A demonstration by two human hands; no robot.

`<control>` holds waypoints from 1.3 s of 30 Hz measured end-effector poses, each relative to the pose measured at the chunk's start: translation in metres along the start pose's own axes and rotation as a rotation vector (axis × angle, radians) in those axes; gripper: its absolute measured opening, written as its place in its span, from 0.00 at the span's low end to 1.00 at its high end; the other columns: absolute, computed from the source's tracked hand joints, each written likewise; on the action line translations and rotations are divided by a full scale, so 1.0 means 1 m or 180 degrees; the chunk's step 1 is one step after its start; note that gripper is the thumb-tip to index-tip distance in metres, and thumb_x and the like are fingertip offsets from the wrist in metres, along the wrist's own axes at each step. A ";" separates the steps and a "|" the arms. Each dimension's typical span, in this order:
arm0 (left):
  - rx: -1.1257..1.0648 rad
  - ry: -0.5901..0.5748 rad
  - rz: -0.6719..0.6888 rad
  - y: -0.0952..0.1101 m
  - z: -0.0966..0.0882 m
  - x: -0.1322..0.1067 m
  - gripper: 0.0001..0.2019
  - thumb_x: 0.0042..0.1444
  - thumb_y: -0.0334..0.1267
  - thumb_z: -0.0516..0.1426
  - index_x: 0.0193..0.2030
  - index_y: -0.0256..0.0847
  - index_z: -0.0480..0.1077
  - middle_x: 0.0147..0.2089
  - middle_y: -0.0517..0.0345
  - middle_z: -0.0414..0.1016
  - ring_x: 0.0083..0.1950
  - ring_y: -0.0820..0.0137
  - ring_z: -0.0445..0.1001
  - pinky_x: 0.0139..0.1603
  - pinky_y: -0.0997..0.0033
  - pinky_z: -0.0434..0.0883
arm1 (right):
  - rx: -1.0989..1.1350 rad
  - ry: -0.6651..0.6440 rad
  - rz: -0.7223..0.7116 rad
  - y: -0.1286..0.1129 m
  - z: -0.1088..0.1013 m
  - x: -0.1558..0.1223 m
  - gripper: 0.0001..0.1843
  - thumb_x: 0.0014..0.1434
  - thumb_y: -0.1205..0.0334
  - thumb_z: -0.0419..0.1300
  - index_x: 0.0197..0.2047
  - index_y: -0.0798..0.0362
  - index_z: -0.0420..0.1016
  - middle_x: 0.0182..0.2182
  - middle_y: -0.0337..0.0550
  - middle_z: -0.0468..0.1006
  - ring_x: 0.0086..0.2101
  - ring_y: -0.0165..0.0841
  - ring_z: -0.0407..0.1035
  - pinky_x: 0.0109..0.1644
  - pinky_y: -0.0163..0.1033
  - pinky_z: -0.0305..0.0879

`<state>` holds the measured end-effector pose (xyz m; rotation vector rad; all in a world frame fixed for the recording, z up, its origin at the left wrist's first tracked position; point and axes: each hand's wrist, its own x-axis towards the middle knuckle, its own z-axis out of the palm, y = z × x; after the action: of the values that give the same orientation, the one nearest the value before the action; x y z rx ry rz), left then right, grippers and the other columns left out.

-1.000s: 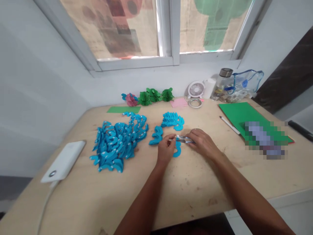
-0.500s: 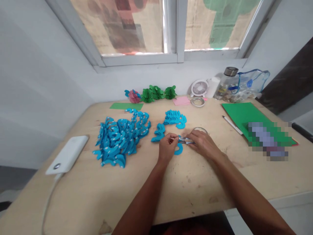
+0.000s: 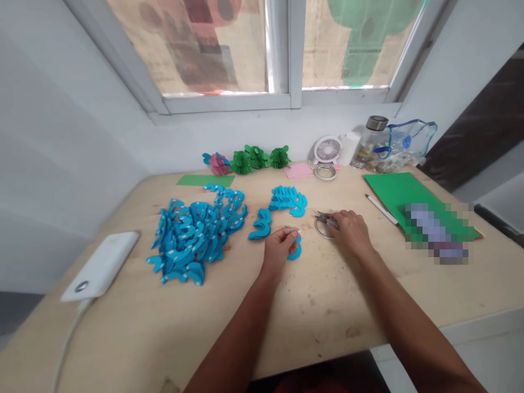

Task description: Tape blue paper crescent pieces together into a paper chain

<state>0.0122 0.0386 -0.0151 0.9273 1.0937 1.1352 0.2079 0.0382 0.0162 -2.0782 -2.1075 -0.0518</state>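
Note:
My left hand (image 3: pixel 280 249) is closed in a pinch, with a tiny white piece of tape (image 3: pixel 298 231) at its fingertips. Just beyond and beneath those fingers lies a curved blue paper piece (image 3: pixel 296 252), partly hidden. To the right, my right hand (image 3: pixel 352 231) has its fingers closed on small scissors (image 3: pixel 325 217), whose blades point left. They are low over a tape roll (image 3: pixel 321 231) on the tabletop. A short row of folded blue paper pieces (image 3: pixel 260 225) sits left of my left hand, and another blue cluster (image 3: pixel 289 200) lies farther back.
At left, a big heap of blue paper pieces (image 3: pixel 192 234) and a white power bank (image 3: pixel 102 265) with a cable. Paper flowers (image 3: pixel 256 157), a small fan (image 3: pixel 327 149), another tape roll (image 3: pixel 325 172) and a bottle (image 3: pixel 369 142) line the back. Green sheets (image 3: pixel 395 188) and a pen (image 3: pixel 380 208) are right.
My right hand has moved right and away from my left, carrying the scissors over to the tape roll. My left hand stays near the blue piece, holding the bit of tape.

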 end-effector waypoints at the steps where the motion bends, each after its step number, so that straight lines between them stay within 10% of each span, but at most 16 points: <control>1: -0.0108 -0.0057 -0.0059 0.000 0.001 -0.001 0.11 0.43 0.41 0.61 0.30 0.34 0.73 0.18 0.62 0.67 0.17 0.80 0.60 0.17 0.79 0.55 | 0.0053 0.0073 0.0005 0.000 0.001 0.000 0.12 0.55 0.60 0.56 0.41 0.52 0.74 0.37 0.50 0.76 0.40 0.42 0.65 0.40 0.42 0.53; 10: -0.0377 -0.0137 -0.0138 0.005 0.002 -0.005 0.13 0.41 0.41 0.62 0.31 0.34 0.73 0.24 0.59 0.70 0.21 0.79 0.63 0.19 0.79 0.58 | 0.2469 0.0175 -0.0709 -0.033 0.011 -0.004 0.09 0.56 0.62 0.54 0.34 0.53 0.75 0.30 0.43 0.76 0.32 0.32 0.68 0.37 0.35 0.61; 19: 0.0081 -0.0252 0.0095 0.005 0.005 -0.010 0.11 0.46 0.41 0.58 0.31 0.34 0.74 0.19 0.63 0.66 0.18 0.80 0.60 0.19 0.78 0.57 | 0.2832 0.0052 -0.0226 -0.046 0.025 -0.006 0.07 0.52 0.61 0.56 0.26 0.55 0.71 0.22 0.39 0.71 0.25 0.29 0.64 0.29 0.33 0.58; 28: 0.2323 0.0189 0.1600 0.001 -0.001 -0.010 0.12 0.53 0.34 0.51 0.43 0.39 0.72 0.37 0.53 0.75 0.38 0.69 0.72 0.39 0.70 0.67 | 0.3322 -0.0218 -0.0218 -0.047 0.029 -0.006 0.07 0.50 0.61 0.57 0.23 0.54 0.67 0.19 0.35 0.67 0.22 0.26 0.59 0.26 0.31 0.55; 39: 0.4524 0.0328 0.1313 0.011 -0.004 -0.010 0.10 0.52 0.40 0.55 0.40 0.41 0.72 0.43 0.50 0.72 0.48 0.58 0.66 0.46 0.60 0.60 | 0.3439 -0.0172 -0.0092 -0.043 0.039 -0.001 0.08 0.52 0.59 0.56 0.28 0.55 0.71 0.21 0.36 0.69 0.23 0.27 0.61 0.27 0.32 0.56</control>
<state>0.0050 0.0315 -0.0039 2.2705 1.8617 0.5680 0.1614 0.0419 -0.0180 -1.3628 -1.5767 0.9188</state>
